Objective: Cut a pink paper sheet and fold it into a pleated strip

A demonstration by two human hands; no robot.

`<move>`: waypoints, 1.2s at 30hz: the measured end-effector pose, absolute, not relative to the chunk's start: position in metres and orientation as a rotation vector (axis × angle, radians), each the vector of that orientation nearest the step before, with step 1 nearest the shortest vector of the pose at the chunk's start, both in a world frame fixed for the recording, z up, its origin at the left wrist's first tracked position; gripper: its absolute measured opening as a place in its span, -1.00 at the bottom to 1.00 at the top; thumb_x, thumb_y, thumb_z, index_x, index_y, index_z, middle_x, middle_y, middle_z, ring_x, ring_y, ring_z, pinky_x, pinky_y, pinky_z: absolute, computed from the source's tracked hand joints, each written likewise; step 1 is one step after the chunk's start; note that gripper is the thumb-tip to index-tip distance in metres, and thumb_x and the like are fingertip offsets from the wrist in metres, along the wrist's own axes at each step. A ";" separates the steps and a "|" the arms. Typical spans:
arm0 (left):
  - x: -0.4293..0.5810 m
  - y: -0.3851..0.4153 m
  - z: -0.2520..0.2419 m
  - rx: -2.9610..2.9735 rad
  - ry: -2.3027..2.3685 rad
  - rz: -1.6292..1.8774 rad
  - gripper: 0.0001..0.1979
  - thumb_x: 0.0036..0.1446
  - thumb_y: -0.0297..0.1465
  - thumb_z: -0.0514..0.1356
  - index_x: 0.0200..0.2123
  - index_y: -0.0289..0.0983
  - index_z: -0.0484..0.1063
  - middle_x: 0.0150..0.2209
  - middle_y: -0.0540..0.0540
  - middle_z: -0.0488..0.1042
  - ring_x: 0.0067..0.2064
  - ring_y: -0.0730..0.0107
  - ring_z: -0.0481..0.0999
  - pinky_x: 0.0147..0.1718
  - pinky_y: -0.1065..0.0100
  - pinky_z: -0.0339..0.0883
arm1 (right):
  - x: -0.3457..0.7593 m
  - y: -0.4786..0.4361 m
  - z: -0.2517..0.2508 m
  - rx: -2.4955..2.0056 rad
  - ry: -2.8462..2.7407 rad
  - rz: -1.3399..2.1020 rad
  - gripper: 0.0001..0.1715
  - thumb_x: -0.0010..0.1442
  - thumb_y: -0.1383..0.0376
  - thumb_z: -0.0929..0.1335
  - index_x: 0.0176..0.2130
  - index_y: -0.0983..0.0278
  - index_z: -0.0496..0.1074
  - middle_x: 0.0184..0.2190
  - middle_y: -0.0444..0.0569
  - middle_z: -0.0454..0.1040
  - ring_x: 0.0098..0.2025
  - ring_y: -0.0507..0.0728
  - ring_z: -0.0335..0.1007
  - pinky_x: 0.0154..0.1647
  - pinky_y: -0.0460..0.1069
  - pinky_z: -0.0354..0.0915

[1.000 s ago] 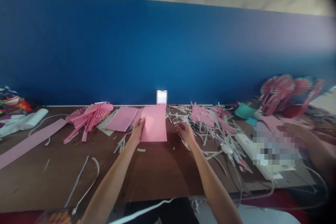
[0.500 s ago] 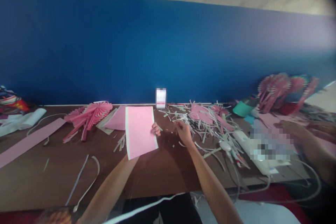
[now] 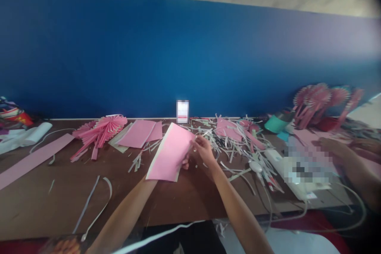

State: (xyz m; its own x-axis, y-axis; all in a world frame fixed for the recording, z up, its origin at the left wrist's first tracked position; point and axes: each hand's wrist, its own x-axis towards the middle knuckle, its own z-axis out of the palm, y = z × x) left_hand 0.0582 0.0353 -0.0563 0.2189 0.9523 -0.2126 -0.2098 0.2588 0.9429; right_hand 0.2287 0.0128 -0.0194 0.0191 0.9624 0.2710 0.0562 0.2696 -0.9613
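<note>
A pink paper sheet (image 3: 171, 152) with a pale strip along its left edge is tilted above the brown table. My left hand (image 3: 185, 162) holds it from behind, with fingertips showing at its right edge and the palm hidden. At the sheet's upper right corner, the pinched fingers of my right hand (image 3: 205, 150) meet the paper. More pink sheets (image 3: 137, 133) lie flat behind it to the left. Narrow white paper strips (image 3: 229, 152) are heaped beyond my right hand.
Pleated pink paper fans (image 3: 102, 133) lie at the left, near a long pink strip (image 3: 38, 158). A blurred phone (image 3: 182, 112) leans on the blue partition (image 3: 178, 55). To the right are a white power strip (image 3: 285, 170), a green container (image 3: 276, 122) and another person's hand (image 3: 331, 147).
The pink sheet has tilted to the right, its top edge moving toward my right hand. My right hand has come to its upper corner. More of the sheets behind now show.
</note>
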 end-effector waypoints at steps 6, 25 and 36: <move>0.010 0.041 -0.027 1.010 0.648 1.079 -0.74 0.17 -0.27 0.08 -0.25 -0.35 0.40 -0.36 -0.15 0.47 -0.33 0.36 0.47 -0.35 0.36 0.34 | 0.246 0.005 0.001 -1.170 -0.976 0.284 -0.68 0.21 0.08 0.25 -0.21 0.28 0.28 -0.41 -0.05 0.39 -0.42 0.07 0.32 -0.37 -0.05 0.27; 0.005 0.000 -0.010 2.285 0.994 1.000 -0.57 0.00 -0.36 0.25 0.00 -0.15 0.40 0.10 -0.20 0.32 0.17 -0.07 0.17 0.17 0.02 -0.09 | 0.240 -0.004 -0.022 -1.181 -2.173 -0.150 -0.70 0.10 0.46 0.25 -0.16 0.24 0.40 -0.11 0.05 0.42 -0.05 0.20 0.28 -0.07 0.05 0.23; 0.005 0.008 -0.039 2.495 1.013 0.882 -0.75 0.19 -0.46 0.07 -0.11 -0.15 0.44 -0.11 -0.17 0.45 -0.01 0.14 0.35 0.02 0.15 0.09 | 0.242 -0.002 -0.023 -1.235 -2.346 -0.085 -0.79 0.07 0.40 0.32 -0.22 0.24 0.38 -0.23 0.04 0.41 -0.11 0.20 0.23 -0.08 0.05 0.20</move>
